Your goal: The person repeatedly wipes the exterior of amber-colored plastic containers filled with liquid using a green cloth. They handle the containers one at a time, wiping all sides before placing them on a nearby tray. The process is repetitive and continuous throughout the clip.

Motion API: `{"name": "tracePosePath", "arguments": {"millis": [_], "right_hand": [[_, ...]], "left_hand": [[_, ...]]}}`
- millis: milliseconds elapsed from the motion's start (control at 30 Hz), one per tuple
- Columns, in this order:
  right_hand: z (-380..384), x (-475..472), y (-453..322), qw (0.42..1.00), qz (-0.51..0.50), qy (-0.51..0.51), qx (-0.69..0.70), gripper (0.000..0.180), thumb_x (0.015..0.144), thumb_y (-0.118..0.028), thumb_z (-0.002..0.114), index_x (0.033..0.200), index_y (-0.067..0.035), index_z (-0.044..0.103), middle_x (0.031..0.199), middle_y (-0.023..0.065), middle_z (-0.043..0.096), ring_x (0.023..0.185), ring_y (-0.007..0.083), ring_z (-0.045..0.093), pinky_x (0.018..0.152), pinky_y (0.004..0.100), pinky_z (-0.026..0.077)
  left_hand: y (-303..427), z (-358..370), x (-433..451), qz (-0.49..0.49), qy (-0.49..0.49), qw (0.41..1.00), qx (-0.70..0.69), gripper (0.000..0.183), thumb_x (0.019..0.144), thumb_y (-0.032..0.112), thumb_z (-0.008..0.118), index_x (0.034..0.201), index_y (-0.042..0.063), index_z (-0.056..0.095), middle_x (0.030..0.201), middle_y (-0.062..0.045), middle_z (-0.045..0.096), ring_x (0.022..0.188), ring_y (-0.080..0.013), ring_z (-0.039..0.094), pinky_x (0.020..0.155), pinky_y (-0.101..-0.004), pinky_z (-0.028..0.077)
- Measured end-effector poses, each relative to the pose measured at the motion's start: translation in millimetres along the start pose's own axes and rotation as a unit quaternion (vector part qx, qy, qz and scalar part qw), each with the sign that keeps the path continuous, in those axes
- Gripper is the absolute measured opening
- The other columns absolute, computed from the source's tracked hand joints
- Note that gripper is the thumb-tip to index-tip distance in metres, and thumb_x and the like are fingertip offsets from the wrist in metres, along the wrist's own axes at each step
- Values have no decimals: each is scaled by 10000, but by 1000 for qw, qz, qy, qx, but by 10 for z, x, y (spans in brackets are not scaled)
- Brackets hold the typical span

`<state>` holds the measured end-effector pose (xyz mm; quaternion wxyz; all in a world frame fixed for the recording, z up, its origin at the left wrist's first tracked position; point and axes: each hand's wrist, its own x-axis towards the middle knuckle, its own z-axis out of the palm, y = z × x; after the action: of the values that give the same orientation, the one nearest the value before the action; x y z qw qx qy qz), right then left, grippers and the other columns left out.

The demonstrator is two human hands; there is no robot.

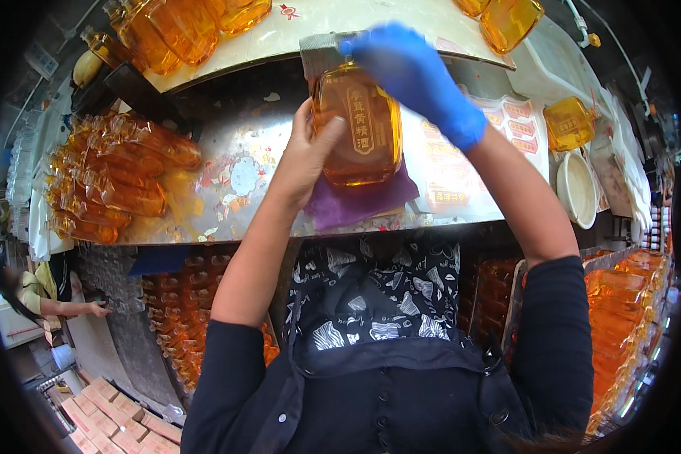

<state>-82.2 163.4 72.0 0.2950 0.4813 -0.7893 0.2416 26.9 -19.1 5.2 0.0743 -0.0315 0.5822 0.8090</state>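
A flat glass bottle of amber liquid (358, 127), with writing on its front, is in front of me with its base towards me. My bare left hand (309, 150) grips its left side, thumb across the front and fingers behind. My right hand (400, 68), in a blue rubber glove, is at the bottle's neck and upper right corner. It is blurred and hides most of the neck, so its grip is unclear. A purple cloth (363, 201) lies under the bottle's lower end. Beyond the neck is a grey block (318, 54).
Filled bottles (119, 164) lie in a group on the metal worktop (249, 122); others (170, 34) stand on the raised shelf (318, 14). Label sheets (448, 164), a white bowl (577, 190) and another bottle (570, 123) are at right. A person (40, 301) is at far left.
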Motion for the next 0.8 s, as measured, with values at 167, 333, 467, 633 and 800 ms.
{"name": "tracePosePath", "arguments": {"millis": [167, 333, 467, 633, 800], "right_hand": [[-388, -740, -943, 965, 76, -155, 197, 350, 733, 1, 701, 1045, -157, 710, 864, 62, 653, 839, 244, 645, 766, 340, 523], [123, -48, -222, 978, 96, 20, 185, 128, 828, -116, 666, 952, -82, 675, 871, 134, 636, 869, 330, 624, 761, 387, 519], [-110, 192, 424, 897, 386, 163, 139, 311, 800, -324, 580, 807, -29, 677, 810, 266, 630, 758, 431, 620, 688, 468, 506], [-973, -232, -432, 886, 395, 30, 243, 515, 787, -513, 675, 927, -19, 697, 933, 202, 691, 869, 339, 658, 790, 402, 516], [-2071, -758, -1690, 913, 370, 129, 113, 402, 804, -383, 732, 982, -32, 650, 846, 105, 664, 797, 213, 648, 717, 323, 505]], "left_hand": [[64, -209, 75, -2, -22, 998, -66, 639, 1021, 442, 416, 1455, 5, 248, 1335, -164, 442, 1253, -243, 449, 1096, -362, 345], [43, -256, 326, -67, 40, 997, -3, 630, 1018, 504, 343, 1449, 45, 330, 1436, -155, 425, 1300, -271, 436, 1095, -390, 342], [10, -78, 536, -27, -63, 997, -39, 526, 1026, 405, 418, 1406, 42, 391, 1385, -133, 470, 1262, -255, 482, 1057, -379, 391], [254, 24, 403, 111, -211, 970, 41, 544, 1008, 409, 454, 1369, 6, 400, 1284, -129, 536, 1163, -231, 545, 996, -361, 430], [527, 926, 9, 142, -477, 860, 110, 750, 951, 514, 512, 1426, -31, 314, 1276, -179, 535, 1144, -259, 563, 1005, -381, 423]]}}
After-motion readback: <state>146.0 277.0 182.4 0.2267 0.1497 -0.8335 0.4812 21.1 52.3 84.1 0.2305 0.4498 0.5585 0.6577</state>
